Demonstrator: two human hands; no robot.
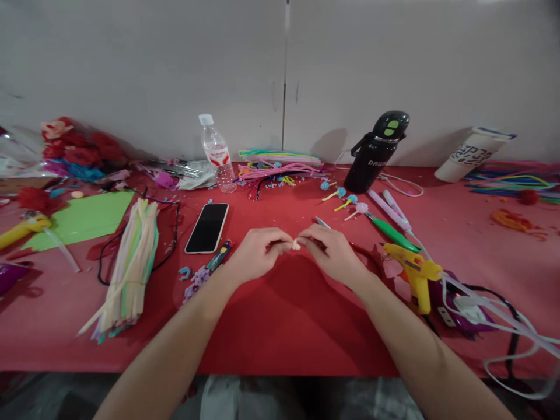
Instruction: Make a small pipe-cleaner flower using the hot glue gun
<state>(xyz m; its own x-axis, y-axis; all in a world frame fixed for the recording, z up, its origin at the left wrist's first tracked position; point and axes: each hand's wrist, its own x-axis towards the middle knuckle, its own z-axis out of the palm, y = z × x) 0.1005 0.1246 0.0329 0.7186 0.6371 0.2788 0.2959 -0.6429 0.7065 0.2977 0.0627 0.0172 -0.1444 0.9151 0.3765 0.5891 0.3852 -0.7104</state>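
Note:
Over the middle of the red-covered table, my left hand (261, 252) and my right hand (331, 251) meet at their fingertips. Between them is a small cream-coloured curled piece (296, 245), pinched from both sides; its kind is too small to tell, though its colour matches the pale pipe cleaners. A bundle of pastel pipe cleaners (133, 262) lies to the left, with a phone (207, 228) nearer my left hand. Beside my left forearm are small purple fuzzy pieces (198, 281). Small pipe-cleaner flowers on stems (349, 201) lie beyond my right hand.
On the right are a yellow glue gun (415, 273), a green-handled tool (394, 234), a purple power strip (464, 315) with loose cords and a black flask (376, 153). A plastic bottle (219, 157) and more pipe cleaners (280, 169) stand or lie along the wall.

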